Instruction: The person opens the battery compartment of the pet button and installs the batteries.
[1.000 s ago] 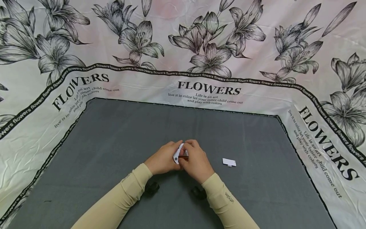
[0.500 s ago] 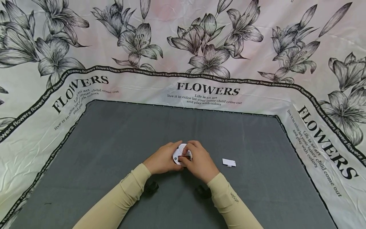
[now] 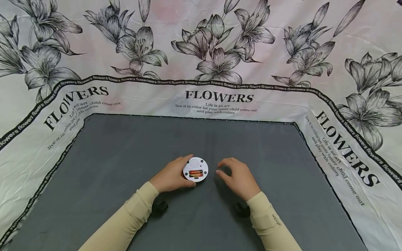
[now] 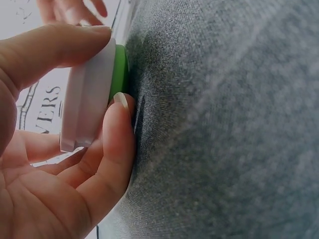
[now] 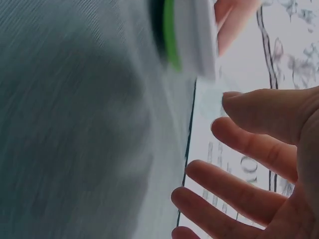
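The left hand [image 3: 172, 173] grips a round white device [image 3: 195, 167] at its left side, the thumb at the near edge and the fingers around the far edge. The device is located near the middle of the gray panel of the tablecloth [image 3: 150, 139], with its battery side facing up. Two batteries [image 3: 196, 173] lie side by side in the uncovered slot; small holes [image 3: 195, 161] are grouped on the far part of the same face, and four dark dots are set near the edge. A green part [image 4: 119, 72] sits on the underside, facing the cloth; whether it touches the cloth cannot be determined. The right hand [image 3: 240, 177] is to the right of the device, apart from it, fingers relaxed and separated, gripping nothing. Beige sleeves [image 3: 132, 212] cover both forearms. The tablecloth border carries flower drawings and the word "FLOWERS".
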The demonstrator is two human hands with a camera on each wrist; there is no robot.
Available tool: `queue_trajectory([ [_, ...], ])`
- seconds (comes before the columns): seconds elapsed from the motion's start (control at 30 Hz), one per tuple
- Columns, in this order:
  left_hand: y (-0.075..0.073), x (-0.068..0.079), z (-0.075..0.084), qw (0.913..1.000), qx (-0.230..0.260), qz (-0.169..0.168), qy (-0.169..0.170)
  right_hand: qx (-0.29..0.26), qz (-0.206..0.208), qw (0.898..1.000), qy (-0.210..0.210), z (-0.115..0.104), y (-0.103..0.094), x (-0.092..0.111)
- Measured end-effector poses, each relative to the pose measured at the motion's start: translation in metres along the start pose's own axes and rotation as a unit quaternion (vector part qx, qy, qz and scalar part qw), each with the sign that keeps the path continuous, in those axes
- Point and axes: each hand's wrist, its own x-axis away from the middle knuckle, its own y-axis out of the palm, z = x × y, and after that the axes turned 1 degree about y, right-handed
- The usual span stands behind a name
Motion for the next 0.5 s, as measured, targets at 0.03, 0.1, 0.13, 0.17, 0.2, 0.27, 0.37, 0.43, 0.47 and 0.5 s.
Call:
queue_trajectory([
  [0.03,0.0,0.001,-0.001,1.0,0.001,0.001,-0.002,0.003,0.002,1.0,0.005,0.005,-0.002,0.002],
  [0.1,0.0,0.002,-0.002,1.0,0.001,0.002,-0.004,0.01,0.007,1.0,0.015,0.016,-0.007,0.008],
  [0.13,0.0,0.002,-0.003,1.0,0.001,0.002,-0.004,0.014,0.01,1.0,0.019,0.022,-0.01,0.011],
  [0.17,0.001,0.003,-0.003,1.0,0.001,0.003,-0.004,0.019,0.015,0.999,0.024,0.028,-0.013,0.014],
  [0.2,0.001,0.003,-0.004,1.0,0.001,0.003,-0.004,0.022,0.02,0.999,0.028,0.035,-0.016,0.017],
  [0.27,0.001,0.002,-0.004,1.0,0.002,0.003,-0.004,0.03,0.03,0.998,0.037,0.047,-0.023,0.023],
  [0.37,0.001,0.002,-0.002,1.0,0.002,0.003,-0.005,0.038,0.044,0.997,0.046,0.063,-0.032,0.033],
  [0.43,0.001,0.002,0.0,1.0,0.004,0.001,-0.006,0.041,0.049,0.997,0.052,0.072,-0.036,0.038],
  [0.47,0.002,0.002,0.0,1.0,0.004,0.0,-0.006,0.042,0.05,0.996,0.055,0.076,-0.037,0.04],
  [0.5,0.002,0.002,0.001,1.0,0.004,0.0,-0.006,0.04,0.052,0.996,0.057,0.079,-0.038,0.042],
])
